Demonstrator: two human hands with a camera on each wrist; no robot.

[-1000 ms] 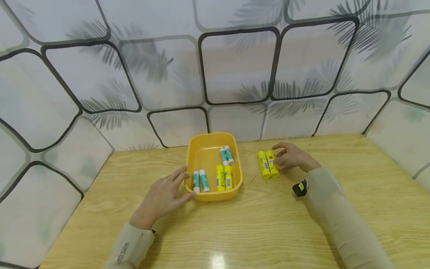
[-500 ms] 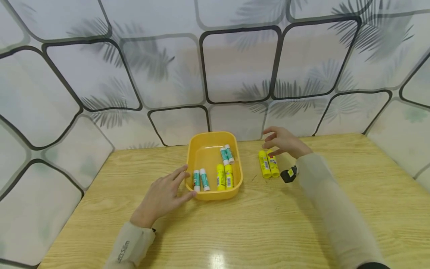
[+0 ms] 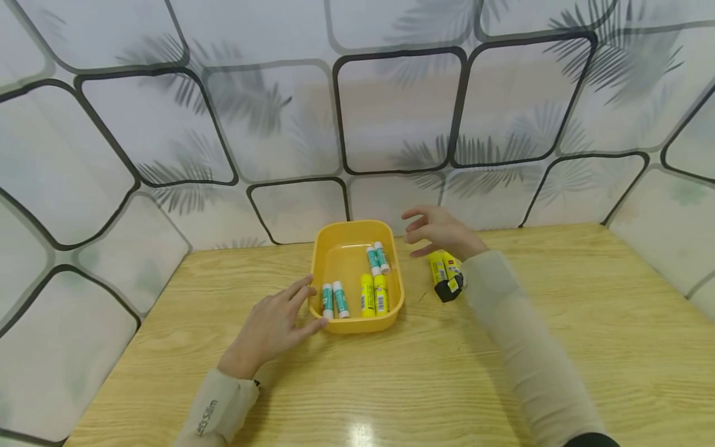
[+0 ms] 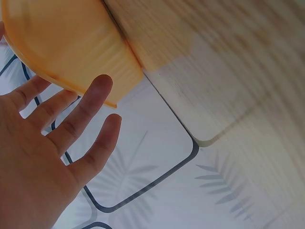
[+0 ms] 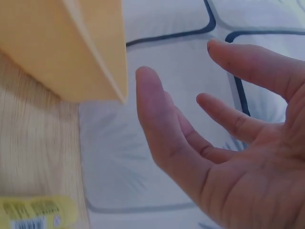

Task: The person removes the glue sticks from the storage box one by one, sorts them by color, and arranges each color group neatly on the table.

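Note:
A yellow plastic bin (image 3: 350, 328) stands on the table. My left hand (image 3: 274, 326) rests at its left front rim, fingers spread and loosely bent; the left wrist view shows the same hand (image 4: 47, 148) beside the bin wall (image 4: 81, 62). Inside lie two yellow glue sticks (image 3: 381, 295), with a pair of teal-and-white glue sticks (image 3: 373, 259) behind them and another such pair (image 3: 340, 300) at front left. My right hand (image 3: 441, 232) hovers right of the bin's far end, holding nothing, fingers loosely bent. Beneath its wrist lie two more yellow glue sticks (image 3: 438, 268), partly hidden.
The wooden table (image 3: 391, 385) meets a patterned backdrop (image 3: 396, 118) close behind the bin. A small black wrist device (image 3: 449, 288) on the right sleeve covers the near ends of the outside glue sticks.
My right hand has moved left and away from me, from beside the outside glue sticks towards the bin's far right corner. The left hand and bin stay put.

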